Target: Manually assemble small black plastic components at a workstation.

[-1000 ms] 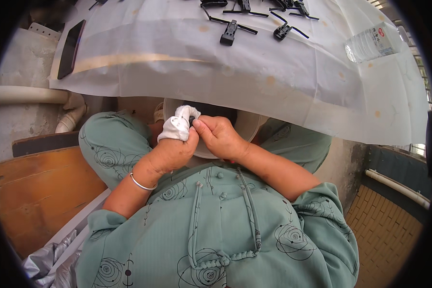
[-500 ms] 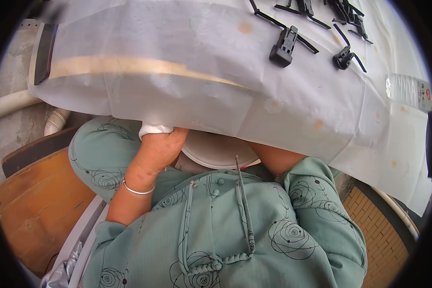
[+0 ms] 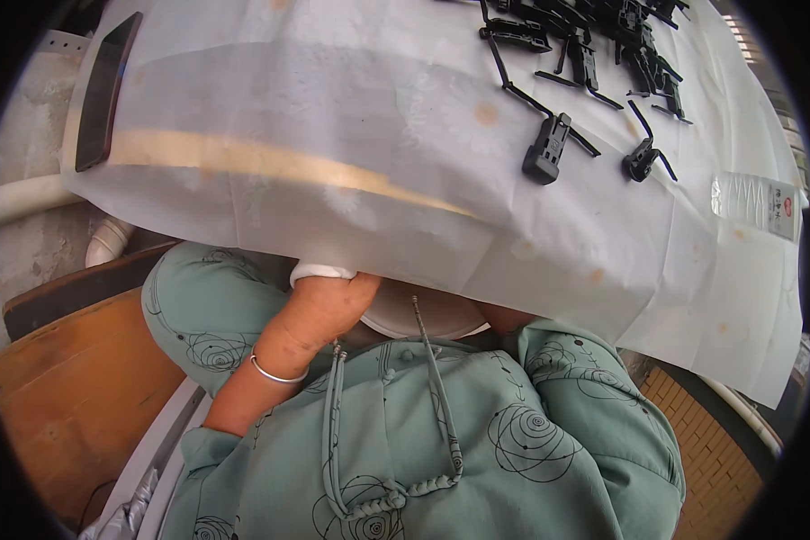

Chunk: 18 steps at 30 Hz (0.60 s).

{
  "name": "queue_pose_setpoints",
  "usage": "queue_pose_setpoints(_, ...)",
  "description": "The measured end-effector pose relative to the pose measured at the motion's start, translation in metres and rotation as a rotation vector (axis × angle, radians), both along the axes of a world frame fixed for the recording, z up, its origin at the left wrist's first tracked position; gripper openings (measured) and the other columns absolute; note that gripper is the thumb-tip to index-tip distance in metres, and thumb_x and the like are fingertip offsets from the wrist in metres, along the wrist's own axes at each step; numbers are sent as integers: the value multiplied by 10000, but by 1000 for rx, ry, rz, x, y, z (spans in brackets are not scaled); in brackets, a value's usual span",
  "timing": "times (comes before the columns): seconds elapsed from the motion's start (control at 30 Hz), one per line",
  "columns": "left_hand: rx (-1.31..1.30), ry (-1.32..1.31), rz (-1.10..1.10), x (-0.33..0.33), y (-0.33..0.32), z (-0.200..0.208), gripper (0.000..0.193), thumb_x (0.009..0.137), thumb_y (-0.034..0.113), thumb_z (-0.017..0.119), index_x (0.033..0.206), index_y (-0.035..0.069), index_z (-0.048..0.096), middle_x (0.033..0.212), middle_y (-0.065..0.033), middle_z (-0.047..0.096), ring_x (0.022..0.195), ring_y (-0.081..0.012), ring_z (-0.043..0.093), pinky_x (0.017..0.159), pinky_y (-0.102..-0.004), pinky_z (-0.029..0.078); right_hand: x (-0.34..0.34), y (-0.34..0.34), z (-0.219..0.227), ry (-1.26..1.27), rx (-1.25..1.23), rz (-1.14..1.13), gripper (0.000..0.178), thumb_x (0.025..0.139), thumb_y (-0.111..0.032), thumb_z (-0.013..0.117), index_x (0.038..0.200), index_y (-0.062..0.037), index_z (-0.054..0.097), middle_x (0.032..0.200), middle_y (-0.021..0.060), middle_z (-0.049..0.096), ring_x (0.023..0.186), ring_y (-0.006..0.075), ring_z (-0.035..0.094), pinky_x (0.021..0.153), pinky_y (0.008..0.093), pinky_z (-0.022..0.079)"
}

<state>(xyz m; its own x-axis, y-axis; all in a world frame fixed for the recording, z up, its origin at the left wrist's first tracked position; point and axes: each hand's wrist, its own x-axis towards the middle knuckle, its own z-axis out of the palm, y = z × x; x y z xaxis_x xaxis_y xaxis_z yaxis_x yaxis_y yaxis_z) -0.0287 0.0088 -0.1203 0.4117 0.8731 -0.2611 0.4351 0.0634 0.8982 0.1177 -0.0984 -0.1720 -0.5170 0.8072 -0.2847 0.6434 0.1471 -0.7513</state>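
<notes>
My left hand [image 3: 337, 301] reaches under the hanging edge of the pale table cover [image 3: 378, 247]. A white cloth-like band [image 3: 322, 271] wraps the part of that hand nearest the cover, and its fingers are hidden beneath. Beside it, below the cover's edge, shows part of a white round container [image 3: 414, 317] with a curved rim. Only a little of my right forearm [image 3: 506, 319] shows past its green sleeve; the right hand itself is out of sight under the cover. What either hand touches there is hidden.
Several black plastic clip-like parts with thin arms [image 3: 551, 148] lie at the far right of the table, some in a heap. A clear bottle [image 3: 754, 205] lies at the right edge. A dark flat phone-like device [image 3: 108, 94] rests at the left edge.
The view has tilted up, so the table items sit lower in the picture and more black parts show. Less of my right forearm is visible. My left hand stays at the cover's edge.
</notes>
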Motion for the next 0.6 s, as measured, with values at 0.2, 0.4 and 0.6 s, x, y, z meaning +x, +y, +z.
queue_pose_setpoints(0.2, -103, -12, -31, 5, -4, 8, 267, 825, 148, 540, 1060, 20, 542, 978, -189, 575, 880, -364, 531, 766, -386, 432, -14, -46, -23, 95, -74, 54, 243, 779, -203, 598, 966, -48, 591, 853, 112, 610, 794, 277, 585, 693, 391, 454)
queue_pose_setpoints(0.4, -69, 50, -82, 2, -8, -9, 278, 822, 177, 555, 1045, 11, 559, 1014, -189, 573, 926, -369, 526, 793, -400, 426, -23, -61, -52, 210, -174, 110, 238, 783, -202, 595, 962, -45, 589, 848, 115, 608, 791, 281, 584, 692, 394, 454)
queue_pose_setpoints(0.6, 84, 148, -241, 5, -16, -9, 227, 822, 151, 523, 994, 19, 589, 938, -177, 604, 876, -379, 555, 772, -413, 448, -22, -36, -77, 282, -219, 150, 233, 788, -202, 591, 958, -43, 588, 843, 118, 605, 788, 285, 582, 690, 397, 454)
